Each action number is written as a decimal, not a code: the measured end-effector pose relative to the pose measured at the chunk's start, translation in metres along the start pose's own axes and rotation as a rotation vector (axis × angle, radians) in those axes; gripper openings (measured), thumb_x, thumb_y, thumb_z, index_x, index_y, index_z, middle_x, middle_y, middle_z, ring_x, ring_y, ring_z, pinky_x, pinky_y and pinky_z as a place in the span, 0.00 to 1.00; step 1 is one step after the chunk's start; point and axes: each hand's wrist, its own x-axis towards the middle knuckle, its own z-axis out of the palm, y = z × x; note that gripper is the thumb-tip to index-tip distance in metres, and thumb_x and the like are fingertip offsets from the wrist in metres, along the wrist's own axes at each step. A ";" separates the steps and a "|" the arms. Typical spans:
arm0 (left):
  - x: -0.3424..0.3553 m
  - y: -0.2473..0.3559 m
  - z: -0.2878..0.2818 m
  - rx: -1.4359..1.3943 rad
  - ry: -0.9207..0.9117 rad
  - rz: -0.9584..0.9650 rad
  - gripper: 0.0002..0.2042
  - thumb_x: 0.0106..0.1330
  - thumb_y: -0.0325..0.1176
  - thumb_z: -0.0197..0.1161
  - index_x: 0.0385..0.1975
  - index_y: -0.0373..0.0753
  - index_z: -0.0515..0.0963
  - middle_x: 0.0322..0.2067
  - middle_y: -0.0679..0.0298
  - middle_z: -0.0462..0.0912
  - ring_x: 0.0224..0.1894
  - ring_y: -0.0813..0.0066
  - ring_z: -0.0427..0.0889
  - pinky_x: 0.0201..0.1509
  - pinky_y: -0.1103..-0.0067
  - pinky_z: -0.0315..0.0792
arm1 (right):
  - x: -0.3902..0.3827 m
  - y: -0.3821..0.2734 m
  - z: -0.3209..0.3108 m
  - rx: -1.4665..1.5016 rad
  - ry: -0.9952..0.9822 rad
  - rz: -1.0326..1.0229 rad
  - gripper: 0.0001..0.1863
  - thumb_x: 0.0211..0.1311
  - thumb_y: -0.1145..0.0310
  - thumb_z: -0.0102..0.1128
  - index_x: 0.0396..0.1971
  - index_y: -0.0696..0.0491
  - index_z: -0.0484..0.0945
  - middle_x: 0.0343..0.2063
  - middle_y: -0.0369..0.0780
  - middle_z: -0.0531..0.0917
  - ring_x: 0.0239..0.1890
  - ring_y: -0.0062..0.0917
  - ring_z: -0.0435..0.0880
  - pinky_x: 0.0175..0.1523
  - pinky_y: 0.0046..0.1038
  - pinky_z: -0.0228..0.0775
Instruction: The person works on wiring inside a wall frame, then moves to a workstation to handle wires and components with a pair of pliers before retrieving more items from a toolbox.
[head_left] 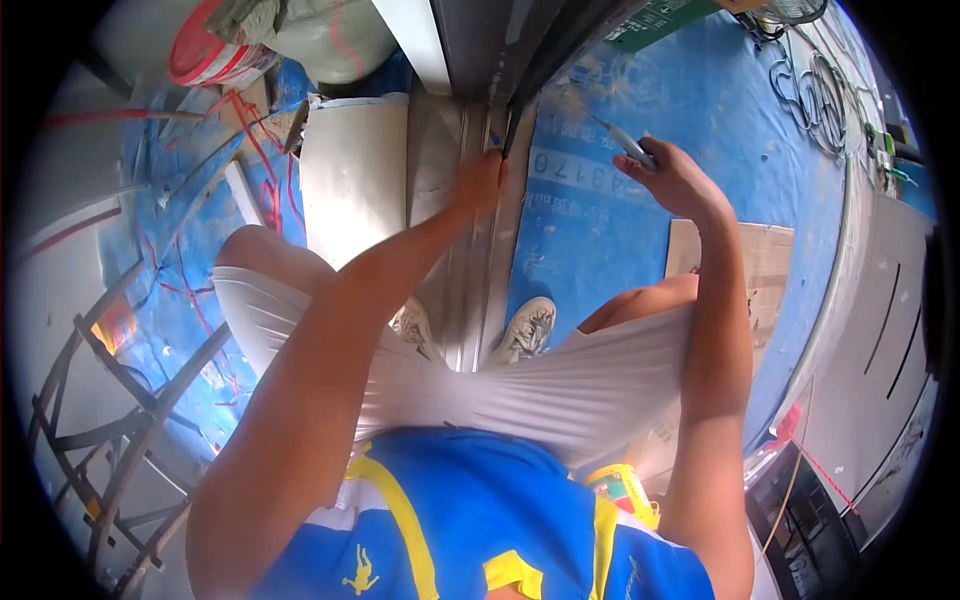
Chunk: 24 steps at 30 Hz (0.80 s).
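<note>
My left hand (pixel 480 184) is closed at the lower end of a dark upright door frame (pixel 490 60), above a metal floor track (pixel 478 250). Its fingertips are blurred, and what they grip is hidden. A screwdriver (pixel 624 140) with a pale grey-blue handle is held in my right hand (pixel 680 182), its thin shaft angled up and left toward the frame. That hand is apart from the frame, over the blue floor sheet (pixel 580 240).
A white board (pixel 355 170) lies left of the track. Red straps (pixel 268 190), a red-rimmed bucket (pixel 205 50) and a metal rack (pixel 120 400) are further left. Cardboard (pixel 770 260) lies beside my right knee. Coiled cable (pixel 825 105) sits far right. Behind me is a yellow container (pixel 625 485).
</note>
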 end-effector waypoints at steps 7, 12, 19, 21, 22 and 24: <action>0.041 0.019 0.045 -0.903 -0.032 -0.609 0.22 0.74 0.49 0.50 0.33 0.34 0.78 0.20 0.53 0.80 0.23 0.55 0.81 0.29 0.64 0.73 | 0.001 -0.005 -0.006 0.063 0.011 -0.060 0.28 0.63 0.43 0.60 0.36 0.59 0.78 0.20 0.42 0.75 0.24 0.29 0.73 0.33 0.33 0.67; 0.076 -0.053 0.079 -0.640 0.044 -0.646 0.22 0.72 0.51 0.53 0.31 0.35 0.79 0.23 0.53 0.83 0.26 0.56 0.84 0.29 0.64 0.73 | -0.005 -0.027 -0.006 0.063 -0.014 -0.073 0.28 0.63 0.43 0.60 0.35 0.59 0.77 0.20 0.41 0.74 0.24 0.27 0.71 0.32 0.32 0.66; 0.083 -0.006 0.060 -0.471 0.085 -0.682 0.26 0.71 0.55 0.49 0.28 0.35 0.79 0.21 0.55 0.80 0.25 0.63 0.82 0.30 0.69 0.74 | -0.016 -0.011 0.002 0.048 -0.025 -0.066 0.27 0.64 0.45 0.60 0.33 0.59 0.76 0.18 0.40 0.71 0.21 0.26 0.66 0.29 0.32 0.62; 0.091 0.011 0.038 -0.145 -0.028 -0.653 0.29 0.71 0.57 0.46 0.34 0.34 0.81 0.26 0.50 0.84 0.30 0.54 0.85 0.36 0.62 0.76 | -0.021 -0.006 0.001 0.055 -0.023 -0.071 0.26 0.64 0.45 0.60 0.32 0.59 0.76 0.17 0.40 0.70 0.21 0.26 0.65 0.28 0.33 0.61; 0.095 0.007 0.029 -0.347 -0.134 -0.713 0.29 0.71 0.57 0.46 0.34 0.35 0.82 0.27 0.49 0.84 0.32 0.53 0.85 0.37 0.62 0.76 | -0.022 -0.007 0.001 0.060 -0.022 -0.099 0.26 0.64 0.45 0.60 0.32 0.59 0.75 0.17 0.40 0.69 0.21 0.26 0.65 0.28 0.33 0.61; 0.098 -0.003 0.018 -0.550 -0.227 -0.775 0.29 0.71 0.58 0.46 0.34 0.35 0.83 0.28 0.48 0.85 0.33 0.51 0.85 0.39 0.62 0.76 | -0.023 -0.016 0.002 0.063 -0.025 -0.142 0.27 0.64 0.45 0.60 0.32 0.59 0.75 0.17 0.40 0.69 0.21 0.26 0.64 0.28 0.33 0.61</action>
